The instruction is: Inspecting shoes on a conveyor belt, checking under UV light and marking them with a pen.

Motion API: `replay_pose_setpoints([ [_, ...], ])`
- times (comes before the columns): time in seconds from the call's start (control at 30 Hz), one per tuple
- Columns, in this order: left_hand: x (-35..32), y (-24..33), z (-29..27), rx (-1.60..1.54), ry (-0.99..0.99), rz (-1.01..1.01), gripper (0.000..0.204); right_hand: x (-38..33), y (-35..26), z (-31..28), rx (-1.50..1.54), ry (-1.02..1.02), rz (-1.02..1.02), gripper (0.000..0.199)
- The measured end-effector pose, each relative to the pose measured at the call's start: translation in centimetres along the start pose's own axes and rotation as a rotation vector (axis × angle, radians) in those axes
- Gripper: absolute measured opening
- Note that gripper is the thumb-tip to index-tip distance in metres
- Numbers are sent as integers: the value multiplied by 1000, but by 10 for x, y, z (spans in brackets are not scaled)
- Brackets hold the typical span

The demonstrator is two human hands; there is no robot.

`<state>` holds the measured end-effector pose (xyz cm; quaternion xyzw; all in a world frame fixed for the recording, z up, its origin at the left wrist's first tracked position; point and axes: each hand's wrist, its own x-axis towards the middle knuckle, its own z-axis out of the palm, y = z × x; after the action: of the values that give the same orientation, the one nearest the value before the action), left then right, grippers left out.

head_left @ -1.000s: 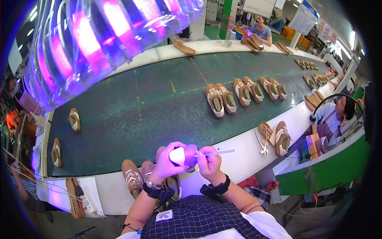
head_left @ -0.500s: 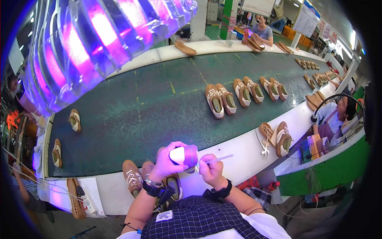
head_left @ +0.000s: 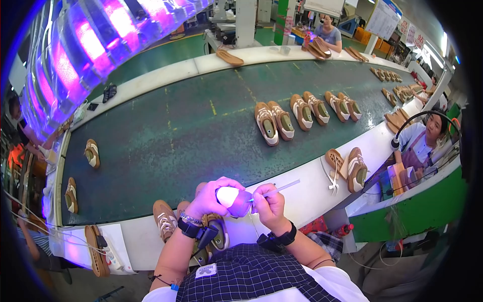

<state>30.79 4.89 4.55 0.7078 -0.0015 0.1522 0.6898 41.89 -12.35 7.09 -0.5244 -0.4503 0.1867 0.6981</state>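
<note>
Tan shoe (head_left: 232,200), toe glowing white

The shoe (head_left: 232,200) in my left hand (head_left: 214,197) looks like soft matt cloth, washed pale under the lamp. The thin stick (head_left: 282,189) in my right hand (head_left: 269,204) seems smooth and light, probably plastic (too small to be sure). The belt (head_left: 191,126) ahead is a dull, scuffed green rubbery sheet, its edge (head_left: 312,194) smooth white. My apron (head_left: 249,274) is checked woven cloth.
</note>
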Motion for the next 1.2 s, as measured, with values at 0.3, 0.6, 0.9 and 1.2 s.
replay_pose_setpoints([
  [0.3, -2, 3, 0, -31, 10, -9, 68, 3, 2, 3, -48, -10, -38, 4],
  [0.6, 1, 2, -2, -81, -26, -3, 67, 3, 5, 0, -90, -57, -89, 5],
  [0.9, 2, 4, -2, -59, -18, -9, 66, 4, 5, 0, -68, -36, -20, 6],
  [1.2, 2, 5, 1, -73, -30, -2, 66, 1, 9, 0, -36, -29, -63, 8],
])
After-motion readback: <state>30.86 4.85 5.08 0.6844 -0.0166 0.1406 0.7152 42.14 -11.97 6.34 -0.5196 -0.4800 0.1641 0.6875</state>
